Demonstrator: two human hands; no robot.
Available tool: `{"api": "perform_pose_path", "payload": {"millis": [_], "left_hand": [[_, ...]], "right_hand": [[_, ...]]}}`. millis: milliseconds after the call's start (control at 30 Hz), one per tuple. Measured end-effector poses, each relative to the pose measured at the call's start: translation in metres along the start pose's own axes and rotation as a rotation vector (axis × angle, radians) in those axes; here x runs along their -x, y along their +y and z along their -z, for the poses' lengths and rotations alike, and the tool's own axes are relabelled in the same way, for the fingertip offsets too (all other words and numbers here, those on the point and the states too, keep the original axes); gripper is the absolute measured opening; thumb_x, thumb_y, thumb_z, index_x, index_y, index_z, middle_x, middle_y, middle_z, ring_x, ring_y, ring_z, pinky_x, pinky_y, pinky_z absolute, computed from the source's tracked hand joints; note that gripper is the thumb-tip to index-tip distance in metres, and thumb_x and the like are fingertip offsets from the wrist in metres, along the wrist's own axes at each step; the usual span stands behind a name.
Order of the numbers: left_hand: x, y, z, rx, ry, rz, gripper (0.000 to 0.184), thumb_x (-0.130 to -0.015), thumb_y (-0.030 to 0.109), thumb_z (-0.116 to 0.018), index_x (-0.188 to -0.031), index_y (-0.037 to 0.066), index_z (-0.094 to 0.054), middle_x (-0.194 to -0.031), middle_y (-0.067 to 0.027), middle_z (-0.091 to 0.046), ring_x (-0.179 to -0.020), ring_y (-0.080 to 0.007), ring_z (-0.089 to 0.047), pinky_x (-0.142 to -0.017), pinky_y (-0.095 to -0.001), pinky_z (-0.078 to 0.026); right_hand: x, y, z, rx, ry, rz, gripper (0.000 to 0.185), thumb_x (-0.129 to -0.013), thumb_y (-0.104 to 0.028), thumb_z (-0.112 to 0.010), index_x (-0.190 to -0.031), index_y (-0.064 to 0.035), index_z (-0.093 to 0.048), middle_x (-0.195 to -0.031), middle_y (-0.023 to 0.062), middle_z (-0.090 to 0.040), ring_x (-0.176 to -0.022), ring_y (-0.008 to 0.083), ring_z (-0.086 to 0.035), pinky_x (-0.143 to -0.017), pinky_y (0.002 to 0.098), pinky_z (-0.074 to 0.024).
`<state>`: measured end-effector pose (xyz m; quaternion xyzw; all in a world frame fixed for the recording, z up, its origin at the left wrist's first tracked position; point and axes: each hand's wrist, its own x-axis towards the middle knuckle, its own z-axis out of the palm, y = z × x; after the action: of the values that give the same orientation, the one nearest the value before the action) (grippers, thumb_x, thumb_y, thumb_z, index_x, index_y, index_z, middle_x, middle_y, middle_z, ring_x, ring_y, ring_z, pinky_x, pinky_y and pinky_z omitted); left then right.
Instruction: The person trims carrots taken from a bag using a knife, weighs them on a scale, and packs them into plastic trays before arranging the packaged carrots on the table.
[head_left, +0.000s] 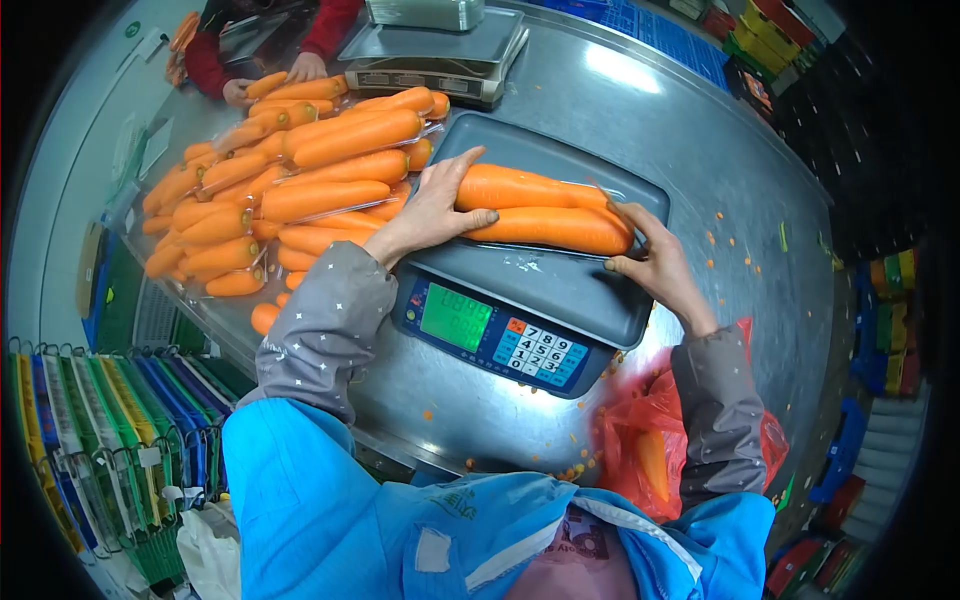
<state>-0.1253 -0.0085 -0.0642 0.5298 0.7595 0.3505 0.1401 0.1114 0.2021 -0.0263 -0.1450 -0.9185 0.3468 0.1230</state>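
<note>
Two large carrots (545,230) lie side by side on the grey pan (560,280) of a digital scale, with what looks like a dark tray edge under them. My left hand (437,207) grips their left ends, thumb along the near side. Around their right ends, my right hand (655,260) is closed, fingers at the tips and thumb in front. Below the pan, the scale's green display (455,318) is lit, its digits hard to read, beside a keypad (540,352).
A pile of carrots (330,200), many in clear wrap, covers the left. Behind it, a co-worker's hands (307,68) touch carrots near a second scale (430,75). A red plastic bag (640,430) sits at front right. Carrot scraps dot the metal table (740,300); crates (110,440) stand lower left.
</note>
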Motion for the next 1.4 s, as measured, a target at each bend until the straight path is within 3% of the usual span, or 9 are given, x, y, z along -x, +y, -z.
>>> {"api": "perform_pose_path", "payload": {"millis": [200, 367, 400, 667, 767, 900, 1033, 1333, 1400], "left_hand": [[0.011, 0.010, -0.005, 0.137, 0.215, 0.376, 0.086, -0.070, 0.041, -0.071, -0.128, -0.010, -0.033, -0.106, -0.0245, -0.053, -0.099, -0.0328, -0.051, -0.088, -0.0408, -0.042], [0.015, 0.012, -0.008, 0.607, 0.102, 0.538, 0.046, -0.072, 0.034, -0.074, -0.091, -0.006, -0.059, -0.067, -0.0088, -0.057, -0.060, -0.0137, -0.055, -0.050, -0.0257, -0.045], [0.018, 0.018, -0.003, 0.666, 0.026, 0.582, 0.054, -0.076, 0.029, -0.072, -0.109, -0.005, -0.047, -0.077, -0.0060, -0.057, -0.061, -0.0084, -0.052, -0.051, -0.0198, -0.041], [0.071, 0.045, -0.002, 1.040, 0.174, 0.409, 0.065, -0.086, 0.022, -0.061, -0.134, 0.007, -0.020, -0.112, -0.0117, -0.051, -0.096, -0.0166, -0.053, -0.084, -0.0260, -0.042], [0.101, 0.053, 0.001, 1.441, 0.206, 0.331, 0.076, -0.090, 0.023, -0.054, -0.143, 0.018, 0.001, -0.136, -0.0079, -0.027, -0.111, -0.0226, -0.051, -0.089, -0.0348, -0.048], [0.140, 0.044, 0.006, 1.691, 0.145, 0.274, 0.070, -0.089, 0.020, -0.055, -0.140, 0.025, -0.008, -0.131, -0.0094, -0.036, -0.094, -0.0297, -0.062, -0.058, -0.0290, -0.057], [0.171, 0.030, 0.014, 1.694, 0.320, 0.338, 0.066, -0.086, 0.017, -0.057, -0.137, 0.023, -0.016, -0.119, -0.0145, -0.049, -0.084, -0.0346, -0.064, -0.050, -0.0228, -0.054], [0.220, -0.030, 0.068, 1.933, 0.695, 0.204, 0.050, -0.086, 0.023, -0.058, -0.124, -0.003, -0.037, -0.114, -0.0213, -0.051, -0.087, -0.0345, -0.061, -0.059, -0.0236, -0.059], [0.226, -0.043, 0.091, 1.639, 1.019, 0.171, 0.046, -0.087, 0.021, -0.056, -0.122, -0.003, -0.038, -0.114, -0.0214, -0.052, -0.089, -0.0340, -0.061, -0.066, -0.0261, -0.059]], "right_hand": [[-0.006, 0.001, -0.006, -0.257, 0.131, -0.426, 0.057, -0.080, -0.039, -0.063, -0.121, -0.0029, -0.048, -0.083, 0.0083, -0.058, -0.063, 0.0119, -0.052, -0.052, 0.0261, -0.0409], [-0.007, 0.000, 0.001, -0.342, -0.035, -0.478, 0.047, -0.084, -0.040, -0.057, -0.108, -0.0002, -0.055, -0.067, 0.0001, -0.050, -0.052, 0.0063, -0.044, -0.042, 0.0220, -0.0341], [-0.005, 0.002, 0.002, -0.335, -0.024, -0.515, 0.044, -0.086, -0.041, -0.055, -0.105, -0.0013, -0.056, -0.066, -0.0010, -0.048, -0.051, 0.0059, -0.044, -0.042, 0.0211, -0.0333], [0.034, -0.043, -0.006, -0.391, 0.056, -0.512, 0.039, -0.088, -0.037, -0.051, -0.104, -0.0026, -0.056, -0.066, -0.0028, -0.046, -0.051, 0.0037, -0.041, -0.042, 0.0183, -0.0309], [0.035, -0.065, -0.016, -0.460, 0.110, -0.492, 0.038, -0.088, -0.035, -0.052, -0.108, -0.0023, -0.053, -0.065, -0.0032, -0.044, -0.049, 0.0021, -0.037, -0.042, 0.0158, -0.0282], [0.034, -0.091, -0.026, -0.434, 0.067, -0.418, 0.038, -0.088, -0.034, -0.052, -0.108, -0.0018, -0.052, -0.063, -0.0047, -0.041, -0.047, 0.0015, -0.034, -0.040, 0.0169, -0.0259], [0.025, -0.127, -0.041, -0.483, 0.066, -0.276, 0.045, -0.087, -0.038, -0.054, -0.112, -0.0011, -0.051, -0.067, -0.0027, -0.045, -0.049, 0.0016, -0.034, -0.040, 0.0166, -0.0254], [-0.003, -0.176, -0.066, -0.714, -0.249, -0.116, 0.039, -0.086, -0.020, -0.058, -0.117, 0.0019, -0.048, -0.106, 0.0041, -0.053, -0.053, 0.0046, -0.045, -0.043, 0.0172, -0.0352], [0.001, -0.174, -0.068, -0.733, -0.276, -0.152, 0.035, -0.086, -0.015, -0.056, -0.115, 0.0015, -0.049, -0.105, 0.0037, -0.053, -0.052, 0.0045, -0.044, -0.042, 0.0175, -0.0350]]}}
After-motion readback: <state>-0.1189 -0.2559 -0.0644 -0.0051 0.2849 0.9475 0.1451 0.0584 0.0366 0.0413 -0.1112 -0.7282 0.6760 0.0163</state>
